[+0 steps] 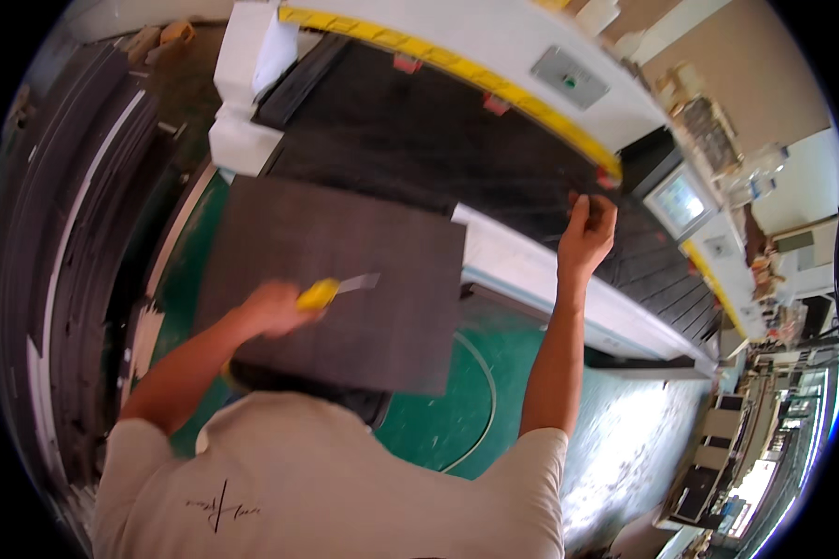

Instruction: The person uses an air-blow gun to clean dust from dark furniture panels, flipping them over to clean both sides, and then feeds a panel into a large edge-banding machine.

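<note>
My left hand [275, 309] is closed round the yellow handle of a utility knife [319, 295]. Its flat metal blade points right, over a dark grey square board [396, 335] in front of my body. Whether the blade touches the board, I cannot tell. My right hand [589, 233] is raised at the right, over the dark bed [419, 121] of a large white machine. Its fingers are curled with the tips pinched together. Anything between them is too small to make out.
A yellow strip [457, 65] with small red blocks edges the machine's far side. A white rail [550, 270] runs along its near side, and a small screen [680, 200] stands at right. Long dark panels [75, 205] are stacked at left. A pale hose [489, 401] crosses the green floor.
</note>
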`<state>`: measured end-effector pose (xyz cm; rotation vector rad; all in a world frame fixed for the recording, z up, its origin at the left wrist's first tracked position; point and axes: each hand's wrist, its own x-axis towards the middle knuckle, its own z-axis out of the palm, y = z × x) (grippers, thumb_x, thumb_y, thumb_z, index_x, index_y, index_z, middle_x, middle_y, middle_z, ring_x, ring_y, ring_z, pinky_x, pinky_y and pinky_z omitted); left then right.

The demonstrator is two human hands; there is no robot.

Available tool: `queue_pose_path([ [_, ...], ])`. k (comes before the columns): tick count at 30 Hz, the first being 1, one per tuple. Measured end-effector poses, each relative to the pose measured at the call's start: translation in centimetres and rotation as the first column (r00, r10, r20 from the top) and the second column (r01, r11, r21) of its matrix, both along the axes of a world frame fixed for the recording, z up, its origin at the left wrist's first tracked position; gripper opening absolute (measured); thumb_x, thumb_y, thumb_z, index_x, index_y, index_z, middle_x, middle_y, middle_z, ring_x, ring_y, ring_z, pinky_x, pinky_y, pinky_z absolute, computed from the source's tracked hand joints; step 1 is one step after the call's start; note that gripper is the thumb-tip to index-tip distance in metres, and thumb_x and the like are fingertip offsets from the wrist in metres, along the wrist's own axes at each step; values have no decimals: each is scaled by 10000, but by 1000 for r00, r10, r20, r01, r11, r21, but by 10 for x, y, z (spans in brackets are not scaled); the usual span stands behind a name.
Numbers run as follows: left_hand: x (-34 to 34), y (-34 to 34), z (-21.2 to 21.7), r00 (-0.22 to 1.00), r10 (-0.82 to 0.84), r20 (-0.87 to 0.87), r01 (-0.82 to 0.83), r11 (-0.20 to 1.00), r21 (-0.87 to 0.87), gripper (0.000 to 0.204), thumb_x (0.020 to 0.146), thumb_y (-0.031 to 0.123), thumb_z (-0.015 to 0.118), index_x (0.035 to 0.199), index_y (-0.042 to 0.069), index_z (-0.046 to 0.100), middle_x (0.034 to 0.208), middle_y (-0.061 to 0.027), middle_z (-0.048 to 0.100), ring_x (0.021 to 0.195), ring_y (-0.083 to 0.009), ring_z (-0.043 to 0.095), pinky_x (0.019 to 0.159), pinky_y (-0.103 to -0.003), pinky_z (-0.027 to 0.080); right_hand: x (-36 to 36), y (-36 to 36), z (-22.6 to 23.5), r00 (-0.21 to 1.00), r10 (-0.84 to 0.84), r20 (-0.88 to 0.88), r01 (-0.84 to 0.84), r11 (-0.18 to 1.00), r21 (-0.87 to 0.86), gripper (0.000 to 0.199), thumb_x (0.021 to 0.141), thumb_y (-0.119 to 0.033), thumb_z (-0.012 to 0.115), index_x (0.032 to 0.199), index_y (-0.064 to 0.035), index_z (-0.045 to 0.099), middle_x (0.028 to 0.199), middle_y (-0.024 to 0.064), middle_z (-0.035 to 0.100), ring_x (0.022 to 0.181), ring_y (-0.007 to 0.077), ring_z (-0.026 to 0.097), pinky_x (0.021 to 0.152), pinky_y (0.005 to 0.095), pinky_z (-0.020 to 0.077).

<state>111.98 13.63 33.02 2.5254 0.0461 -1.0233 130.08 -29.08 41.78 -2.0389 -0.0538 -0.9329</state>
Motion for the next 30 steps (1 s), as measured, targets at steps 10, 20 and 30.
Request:
queue_pose_path([
  [10,-110,89,-11,757,644,108,-622,762,-179,412,933,407,724,1107,34,726,822,-110,686,707,-287,676,671,-396,531,257,1,134,982,-142,123,187,721,-667,328,998,-367,615,1238,-182,739,1005,145,764,924,344,738,815,463,572],
  [20,-108,122,-12,514,779,-359,-618,46,-785,766,985,279,654,1601,36,270,1038,-103,628,824,-187,627,754,-328,514,88,191,-32,928,338,-159,-363,915,-175,497,978,-307,635,1413,-74,577,975,130,726,862,306,696,801,473,539],
  [30,-133,137,-27,696,579,-425,-577,98,-811,426,1022,255,606,1408,93,525,1075,-11,598,975,-102,587,907,-276,473,-253,439,-179,-67,998,7,263,11,965,511,1107,-457,407,1351,-53,602,1303,89,662,1161,228,640,986,411,534],
])
